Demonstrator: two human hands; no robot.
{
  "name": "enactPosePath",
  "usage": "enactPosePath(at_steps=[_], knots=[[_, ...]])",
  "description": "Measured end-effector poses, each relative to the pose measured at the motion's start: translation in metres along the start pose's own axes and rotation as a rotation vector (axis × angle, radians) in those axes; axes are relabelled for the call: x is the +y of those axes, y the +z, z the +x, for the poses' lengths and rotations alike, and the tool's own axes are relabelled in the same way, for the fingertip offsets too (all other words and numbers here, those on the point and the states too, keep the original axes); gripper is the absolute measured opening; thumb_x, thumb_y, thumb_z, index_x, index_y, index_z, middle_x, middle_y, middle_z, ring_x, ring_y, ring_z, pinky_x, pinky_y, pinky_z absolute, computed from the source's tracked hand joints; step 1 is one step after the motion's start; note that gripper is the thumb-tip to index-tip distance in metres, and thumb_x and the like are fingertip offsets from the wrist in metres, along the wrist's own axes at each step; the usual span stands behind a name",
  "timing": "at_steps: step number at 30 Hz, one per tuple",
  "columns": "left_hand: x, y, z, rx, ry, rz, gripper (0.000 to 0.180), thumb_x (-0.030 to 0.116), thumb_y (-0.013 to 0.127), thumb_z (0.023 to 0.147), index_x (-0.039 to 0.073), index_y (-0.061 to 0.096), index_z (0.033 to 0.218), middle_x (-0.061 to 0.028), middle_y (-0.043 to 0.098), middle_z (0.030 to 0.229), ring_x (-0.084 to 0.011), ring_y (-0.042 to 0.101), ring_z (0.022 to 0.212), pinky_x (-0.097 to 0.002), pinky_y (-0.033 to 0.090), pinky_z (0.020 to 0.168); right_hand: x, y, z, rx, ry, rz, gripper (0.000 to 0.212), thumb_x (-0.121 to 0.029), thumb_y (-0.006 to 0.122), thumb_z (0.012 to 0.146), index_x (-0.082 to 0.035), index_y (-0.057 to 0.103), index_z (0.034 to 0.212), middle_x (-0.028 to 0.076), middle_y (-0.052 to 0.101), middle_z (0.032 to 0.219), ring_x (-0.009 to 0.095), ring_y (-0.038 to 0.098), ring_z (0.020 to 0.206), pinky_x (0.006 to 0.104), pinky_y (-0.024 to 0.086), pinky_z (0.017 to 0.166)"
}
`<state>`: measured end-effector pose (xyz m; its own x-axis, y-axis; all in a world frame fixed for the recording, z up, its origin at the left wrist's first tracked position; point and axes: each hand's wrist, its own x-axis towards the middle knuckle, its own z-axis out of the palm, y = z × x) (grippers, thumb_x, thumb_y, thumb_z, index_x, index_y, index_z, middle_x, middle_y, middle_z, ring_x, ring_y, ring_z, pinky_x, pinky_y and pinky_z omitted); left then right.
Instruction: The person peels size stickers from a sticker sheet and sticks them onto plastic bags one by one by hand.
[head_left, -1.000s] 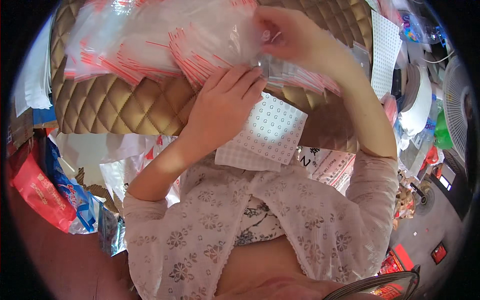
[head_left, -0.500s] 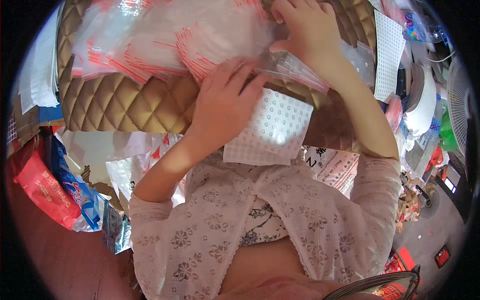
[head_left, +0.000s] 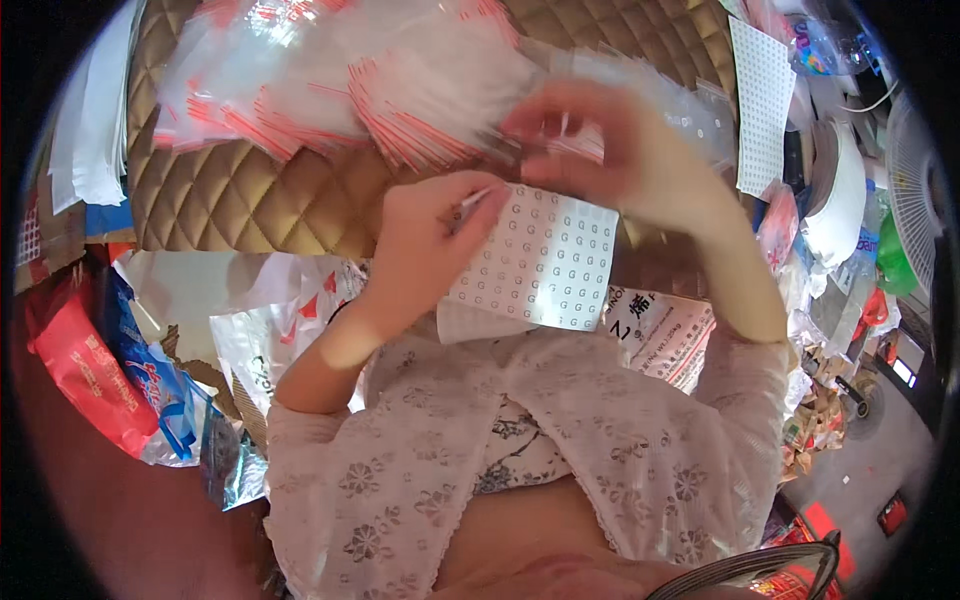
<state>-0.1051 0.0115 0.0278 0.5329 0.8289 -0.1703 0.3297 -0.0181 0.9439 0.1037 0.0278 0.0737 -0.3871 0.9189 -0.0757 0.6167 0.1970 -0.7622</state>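
**Left fingers on the dotted sheet, right ones a blur**

Fingers of the left hand (head_left: 435,240) are curled with the thumb pressed in, looks to me like they're pinching the upper-left corner of the printed sheet (head_left: 550,260). Right hand (head_left: 635,150) is just beyond the sheet's top edge, fingers spread apart, thumb separate.

Progress, as far as I can judge: most rows of little marks on the sheet are filled, with a few blank spots near its upper-right corner, so it's barely used. Beyond the sheet to the right, some clear bags (head_left: 690,115) show small pale dots, so I'd call those done. The big heap of red-edged bags (head_left: 300,90), beyond the sheet to the left, shows no dots I can spot, so plenty left.

Hard to make out: right fingertips are smeared, can't tell if anything's stuck to them. Left palm is hidden, the heap's cut off up top, and a pale layer (head_left: 480,325) under the sheet is mostly covered.
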Motion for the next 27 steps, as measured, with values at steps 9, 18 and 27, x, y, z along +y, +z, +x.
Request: enactPosePath(at_steps=[9,18,27], knots=[[0.001,0.016,-0.007,-0.005,-0.025,-0.464,0.027,0.020,0.056,0.093,-0.005,0.064,0.099,0.0008,0.064,0.076,-0.0039,0.055,0.069,-0.0207,0.046,0.060,-0.010,0.038,-0.042,0.205,-0.073,0.040,0.022,0.009,0.057,0.076,0.000,0.058,0.096,0.012,0.058,0.094,0.029,0.058,0.087,0.0341,0.048,0.074],[-0.003,0.010,-0.005,0.075,-0.089,-0.554,0.026,0.020,0.054,0.094,-0.004,0.065,0.093,0.0021,0.062,0.073,-0.0016,0.053,0.066,-0.0198,0.044,0.056,-0.018,0.058,-0.048,0.354,-0.413,-0.636,0.030,0.006,0.062,0.071,-0.001,0.062,0.100,0.012,0.059,0.097,0.027,0.058,0.086,0.0344,0.050,0.070],[-0.019,-0.019,0.022,0.324,0.559,0.868,0.026,0.010,0.060,0.078,0.004,0.062,0.104,-0.0115,0.062,0.106,-0.0278,0.055,0.106,-0.0380,0.043,0.092,0.005,0.013,0.014,0.048,0.122,0.049,0.033,-0.001,0.069,0.069,-0.002,0.060,0.101,0.009,0.057,0.102,0.023,0.058,0.085,0.0314,0.050,0.076]])
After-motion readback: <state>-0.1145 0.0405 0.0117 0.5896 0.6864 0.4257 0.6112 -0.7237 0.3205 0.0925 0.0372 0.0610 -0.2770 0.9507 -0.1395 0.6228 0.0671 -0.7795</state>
